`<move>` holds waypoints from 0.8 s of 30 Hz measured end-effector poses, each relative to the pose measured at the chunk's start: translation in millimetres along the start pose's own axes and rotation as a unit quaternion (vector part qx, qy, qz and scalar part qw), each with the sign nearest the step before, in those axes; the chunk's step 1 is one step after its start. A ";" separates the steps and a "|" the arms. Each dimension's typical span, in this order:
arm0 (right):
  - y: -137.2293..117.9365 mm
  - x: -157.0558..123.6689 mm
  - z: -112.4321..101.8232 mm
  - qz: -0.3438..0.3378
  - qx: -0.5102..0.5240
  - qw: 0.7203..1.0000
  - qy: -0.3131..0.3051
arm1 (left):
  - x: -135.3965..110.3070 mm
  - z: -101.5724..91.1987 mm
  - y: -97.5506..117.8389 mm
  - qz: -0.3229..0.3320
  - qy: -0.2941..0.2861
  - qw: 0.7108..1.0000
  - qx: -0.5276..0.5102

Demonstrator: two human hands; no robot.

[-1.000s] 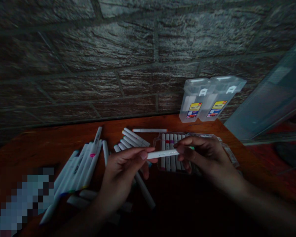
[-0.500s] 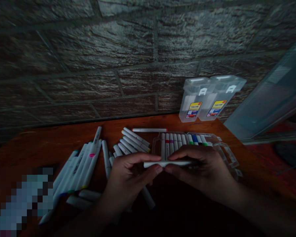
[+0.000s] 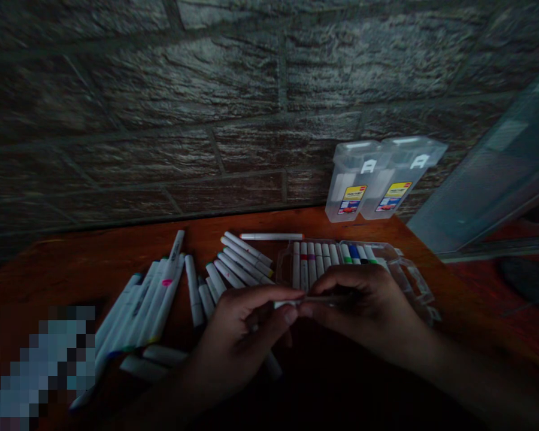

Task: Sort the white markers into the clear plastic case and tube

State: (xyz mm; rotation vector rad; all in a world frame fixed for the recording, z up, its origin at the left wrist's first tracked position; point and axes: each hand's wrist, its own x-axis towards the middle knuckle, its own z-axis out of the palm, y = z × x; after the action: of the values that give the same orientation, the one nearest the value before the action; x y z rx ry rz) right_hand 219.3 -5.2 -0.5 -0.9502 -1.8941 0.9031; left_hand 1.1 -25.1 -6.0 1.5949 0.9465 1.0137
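My left hand [image 3: 247, 326] pinches the left end of a white marker [image 3: 284, 304] between thumb and fingers. My right hand [image 3: 371, 308] grips it from the other side, and the two sets of fingertips meet near its middle. Most of the marker is covered by fingers, and whether its cap is on I cannot tell. Just beyond the right hand lies an open clear plastic case [image 3: 285, 263] with a row of white markers [image 3: 312, 263] standing side by side. Behind the left hand, loose markers [image 3: 238, 263] lie fanned out on the wooden table [image 3: 130, 239].
To the left lies a bigger pile of white markers [image 3: 148, 299] with coloured ends. One orange-ended marker [image 3: 272, 237] rests along the back. Two clear lidded boxes [image 3: 388, 179] with yellow and blue labels stand against the brick wall [image 3: 247, 143].
The left hand has shifted slightly right and its fingers now cover more of the marker. Less of the marker shows than before. The things on the table stay put.
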 end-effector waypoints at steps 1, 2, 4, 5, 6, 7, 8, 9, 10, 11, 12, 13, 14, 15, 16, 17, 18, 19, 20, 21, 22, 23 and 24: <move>-0.5 0.0 0.1 0.000 -0.003 1.000 -0.001 | -0.3 -0.1 -0.3 0.009 0.000 1.000 0.014; -1.0 0.0 0.2 -0.002 -0.009 1.000 0.002 | -0.7 -0.3 -0.8 0.015 -0.001 0.999 0.029; -2.3 -0.2 0.4 -0.007 -0.021 1.000 0.009 | -1.5 -0.7 -1.1 0.026 -0.008 0.998 0.055; -2.8 -0.3 0.4 -0.008 -0.026 1.000 0.013 | -1.8 -0.9 -1.0 0.031 -0.014 0.997 0.062; -3.0 -0.3 0.4 -0.006 -0.029 0.999 0.016 | -2.0 -0.9 -0.6 0.034 -0.019 0.997 0.065; -2.9 -0.3 0.4 -0.002 -0.030 0.999 0.017 | -2.1 -0.9 -0.2 0.036 -0.023 0.997 0.063; -2.5 -0.3 0.4 0.004 -0.027 0.999 0.017 | -2.0 -0.8 0.1 0.034 -0.026 0.998 0.055; -1.8 -0.2 0.5 0.013 -0.020 1.000 0.014 | -1.8 -0.6 0.1 0.026 -0.026 0.998 0.042; -0.8 -0.1 0.7 0.025 -0.008 1.000 0.011 | -1.6 -0.3 -0.2 0.015 -0.023 0.999 0.027; 0.3 -0.2 1.0 0.036 0.009 0.999 0.008 | -1.3 -0.1 -1.0 0.003 -0.019 1.000 0.013; 1.4 -0.3 1.2 0.047 0.028 0.999 0.003 | -1.0 0.1 -2.1 -0.007 -0.013 1.000 0.000; 2.2 -0.5 1.5 0.056 0.045 0.997 -0.002 | -0.7 0.2 -3.5 -0.015 -0.006 1.000 -0.011; 2.7 -0.8 1.8 0.062 0.059 0.996 -0.006 | -0.3 0.2 -5.0 -0.022 0.001 1.000 -0.017; 3.0 -1.1 2.0 0.065 0.069 0.995 -0.009 | 0.2 0.1 -6.3 -0.027 0.011 0.999 -0.021; 3.0 -1.3 2.1 0.067 0.075 0.995 -0.010 | 0.8 -0.2 -7.2 -0.031 0.020 0.999 -0.026; 2.8 -1.4 2.2 0.070 0.080 0.994 -0.010 | 1.6 -0.5 -7.6 -0.036 0.028 0.998 -0.031; 2.6 -1.3 2.3 0.073 0.084 0.994 -0.010 | 2.4 -1.0 -7.3 -0.041 0.035 0.998 -0.034; 2.3 -1.0 2.3 0.076 0.089 0.993 -0.012 | 3.3 -1.5 -6.4 -0.043 0.041 0.998 -0.036; 2.0 -0.6 2.3 0.080 0.095 0.992 -0.014 | 4.2 -2.1 -5.1 -0.045 0.045 0.997 -0.038; 1.8 -0.2 2.2 0.084 0.101 0.991 -0.017 | 5.1 -2.7 -3.6 -0.047 0.047 0.997 -0.040; 1.5 0.3 2.2 0.086 0.105 0.991 -0.018 | 5.9 -3.2 -2.1 -0.051 0.049 0.997 -0.042; 1.1 0.7 2.1 0.086 0.108 0.990 -0.017 | 6.6 -3.6 -0.7 -0.055 0.051 0.996 -0.046; 0.7 0.9 1.9 0.085 0.108 0.990 -0.015 | 7.1 -3.9 0.4 -0.059 0.054 0.995 -0.050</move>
State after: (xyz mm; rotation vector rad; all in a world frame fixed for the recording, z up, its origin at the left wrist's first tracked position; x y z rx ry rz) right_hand 217.5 -4.5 -1.6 -0.9805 -1.7165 1.2030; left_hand 0.0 -17.4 -3.8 1.3952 1.0353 1.0570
